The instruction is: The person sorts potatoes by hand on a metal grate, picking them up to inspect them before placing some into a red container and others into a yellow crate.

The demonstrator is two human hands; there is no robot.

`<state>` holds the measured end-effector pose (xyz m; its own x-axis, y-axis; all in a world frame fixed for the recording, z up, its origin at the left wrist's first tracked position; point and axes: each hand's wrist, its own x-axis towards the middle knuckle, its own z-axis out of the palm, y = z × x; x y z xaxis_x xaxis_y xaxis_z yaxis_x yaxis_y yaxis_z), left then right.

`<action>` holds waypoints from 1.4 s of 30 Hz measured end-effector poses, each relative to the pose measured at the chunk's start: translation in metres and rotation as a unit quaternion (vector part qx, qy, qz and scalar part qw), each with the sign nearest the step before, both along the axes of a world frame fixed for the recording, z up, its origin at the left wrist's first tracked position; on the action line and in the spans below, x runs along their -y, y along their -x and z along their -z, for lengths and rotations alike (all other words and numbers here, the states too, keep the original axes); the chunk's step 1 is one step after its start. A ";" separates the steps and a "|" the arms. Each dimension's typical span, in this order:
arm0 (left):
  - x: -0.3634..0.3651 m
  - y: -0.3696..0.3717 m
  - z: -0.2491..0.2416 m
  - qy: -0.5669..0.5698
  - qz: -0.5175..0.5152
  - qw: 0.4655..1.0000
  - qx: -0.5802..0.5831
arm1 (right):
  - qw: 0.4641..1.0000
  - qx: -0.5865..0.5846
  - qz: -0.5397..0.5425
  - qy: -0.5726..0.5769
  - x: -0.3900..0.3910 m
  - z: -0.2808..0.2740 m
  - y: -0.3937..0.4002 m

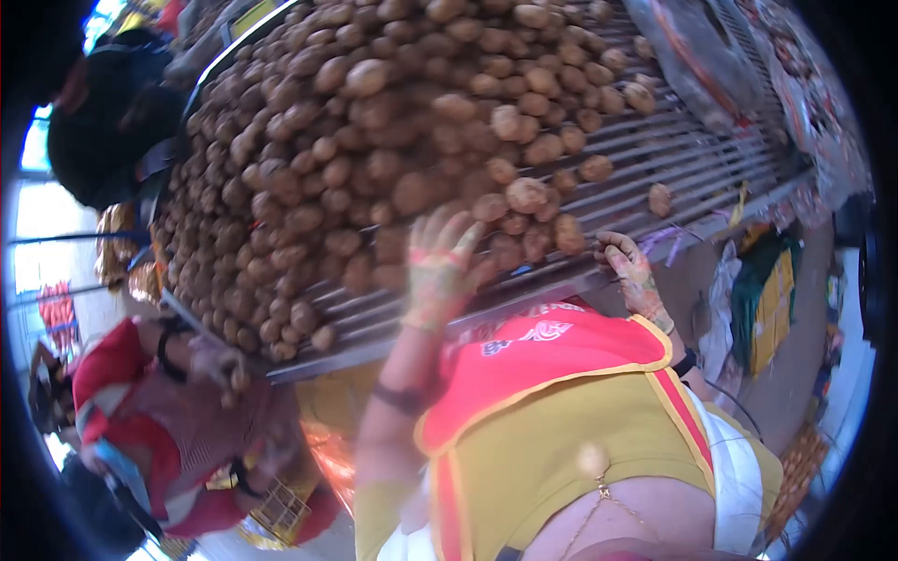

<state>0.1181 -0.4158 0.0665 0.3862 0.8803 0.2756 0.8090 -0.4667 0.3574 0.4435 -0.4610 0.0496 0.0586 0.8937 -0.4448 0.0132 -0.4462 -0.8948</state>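
Note:
A large heap of brown potatoes (309,168) covers much of a slatted metal rack (645,154). My left hand (440,271), in a stained, light-coloured glove and blurred by motion, reaches over the rack's near edge. Its fingers are spread against the near side of the heap, with no potato visibly gripped. To the right, my right hand (634,271) is at the near rim, its fingers loosely bent and apart around nothing I can see. Between the hands, several potatoes (533,238) lie close to the rim. One lone potato (660,200) rests on the slats farther right.
At the left, a co-worker's hand (229,365) is close to the rack's corner, with potatoes at its fingers. Another person in dark clothing (108,122) is behind the heap. A plastic sack (697,61) lies on the slats at the upper right. Yellow and green sacks (772,299) are below, right.

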 end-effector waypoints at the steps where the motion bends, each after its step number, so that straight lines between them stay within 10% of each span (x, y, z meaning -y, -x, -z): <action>1: -0.005 -0.016 0.006 0.015 0.020 0.999 -0.023 | 0.999 0.014 0.030 0.007 0.005 0.006 -0.014; 8: 0.006 0.022 0.032 0.092 -0.029 0.986 -0.136 | 0.978 0.187 -0.088 -0.035 -0.016 0.018 -0.043; 12: 0.032 0.085 0.043 0.027 -0.174 0.976 -0.128 | 0.838 0.402 -0.304 -0.210 -0.053 0.016 -0.015; 16: 0.075 0.115 0.071 -0.004 -0.327 0.921 -0.211 | 0.809 0.458 -0.359 -0.081 -0.069 0.015 0.033; 24: 0.087 0.020 0.061 0.099 -0.205 0.973 0.029 | 0.974 0.052 -0.221 0.020 -0.072 0.002 0.008; 31: 0.009 -0.058 0.071 -0.005 0.069 0.994 -0.082 | 0.954 -0.271 -0.121 0.047 -0.052 0.020 0.008; 36: 0.000 -0.054 0.053 0.139 0.059 0.984 0.096 | 0.920 -0.352 -0.127 0.117 -0.044 0.005 0.015; 38: 0.008 -0.051 0.048 0.236 -0.029 0.935 0.265 | 0.880 -0.433 -0.158 0.111 -0.043 0.013 0.016; 39: 0.010 -0.049 0.033 0.461 -0.083 0.688 0.554 | 0.870 -0.456 -0.154 0.106 -0.042 0.016 0.017; 42: 0.013 -0.031 0.008 0.466 -0.064 0.356 0.808 | 0.875 -0.455 -0.127 0.101 -0.044 0.001 0.035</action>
